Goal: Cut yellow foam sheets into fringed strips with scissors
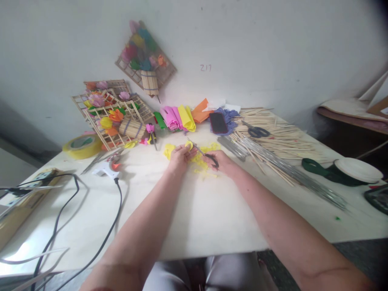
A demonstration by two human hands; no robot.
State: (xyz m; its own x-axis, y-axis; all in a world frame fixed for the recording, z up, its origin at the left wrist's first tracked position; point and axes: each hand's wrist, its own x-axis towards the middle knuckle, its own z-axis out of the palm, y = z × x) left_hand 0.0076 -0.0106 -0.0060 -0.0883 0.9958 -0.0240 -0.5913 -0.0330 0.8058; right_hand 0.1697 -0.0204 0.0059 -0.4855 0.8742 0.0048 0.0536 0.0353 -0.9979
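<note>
Scissors and a yellow piece meet above the scraps

The yellow scraps (198,165) lie on the white table (218,218) and serve here as the landmark. Over their left side, the left hand (181,157) pinches a small yellow piece (188,145) between thumb and fingers, seemingly to steady it while leaving its edge exposed to the blades. Over their right side, the right hand (220,162) is curled around the handles of the scissors (205,154), whose blades point toward the yellow piece, a hold that suits fine control close to the fingers. The hands are small and blurred from here, so whether the blades are parted is hard to say.

Working right above the scraps probably lets offcuts drop in one spot. Just left of them sits a yellow cluster (168,151), perhaps set apart for easy reach. Behind them stand a folded yellow sheet (186,118) and pink sheets (169,117), likely folded to save room. Well to their left rests a white glue gun (106,169), its cord led toward the near edge, away from the hands. To their right, beyond the wires (281,173), thin sticks (285,141) are spread with other scissors (257,132) on top.
</note>
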